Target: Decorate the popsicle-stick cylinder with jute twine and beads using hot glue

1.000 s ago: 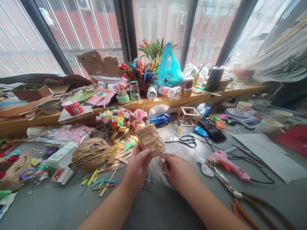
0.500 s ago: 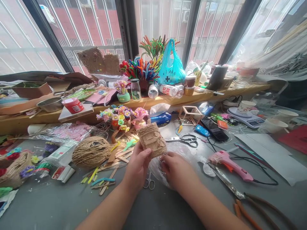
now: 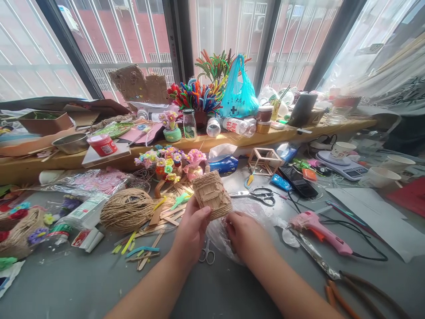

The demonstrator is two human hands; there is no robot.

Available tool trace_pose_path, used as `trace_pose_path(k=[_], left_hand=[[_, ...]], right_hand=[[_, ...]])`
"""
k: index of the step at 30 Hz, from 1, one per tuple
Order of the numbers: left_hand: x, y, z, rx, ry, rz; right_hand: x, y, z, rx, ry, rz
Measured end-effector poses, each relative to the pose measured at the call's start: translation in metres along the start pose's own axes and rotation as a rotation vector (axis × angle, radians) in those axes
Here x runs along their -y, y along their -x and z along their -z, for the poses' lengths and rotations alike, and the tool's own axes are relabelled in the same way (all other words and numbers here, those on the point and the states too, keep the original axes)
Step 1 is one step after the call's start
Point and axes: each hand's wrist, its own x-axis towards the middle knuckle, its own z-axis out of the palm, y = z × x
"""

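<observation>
My left hand (image 3: 194, 226) is closed around a small tan craft piece (image 3: 211, 195), its thumb lying on the front face. Rows of twine edge the piece at top and bottom, with flat strips in its middle, and it is held up tilted above the table. Close to its lower right corner, my right hand (image 3: 244, 235) has its fingers pinched together; what they hold is hidden. A crumpled clear plastic bag (image 3: 217, 237) lies under and between the hands. Small scissors (image 3: 207, 254) rest just below it, and larger black-handled scissors (image 3: 262, 196) lie behind the right hand.
A ball of twine (image 3: 128, 209) and scattered wooden sticks (image 3: 166, 217) are at left. To the right lie a pink glue gun (image 3: 327, 230) with its cord, and big shears (image 3: 318, 261). Pipe-cleaner flowers (image 3: 169, 161) and a wooden stick frame (image 3: 264, 160) stand behind.
The whole view has shifted very slightly. Both hands and the craft piece keep nearly the same pose, with no grip visibly changed.
</observation>
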Motion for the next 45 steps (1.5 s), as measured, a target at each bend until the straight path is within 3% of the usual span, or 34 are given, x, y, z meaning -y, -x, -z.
trace_pose_path(k=[14,26,45], left_hand=[[0.002,0.001,0.000,0.008,0.019,0.026],[0.001,0.002,0.001,-0.012,-0.026,0.004],[0.003,0.002,-0.002,0.011,-0.023,0.003]], right_hand=[[0.008,-0.013,-0.005,0.024,0.049,-0.020],[0.003,0.006,0.004,0.020,0.091,-0.037],[0.003,-0.014,-0.007,-0.041,0.015,-0.054]])
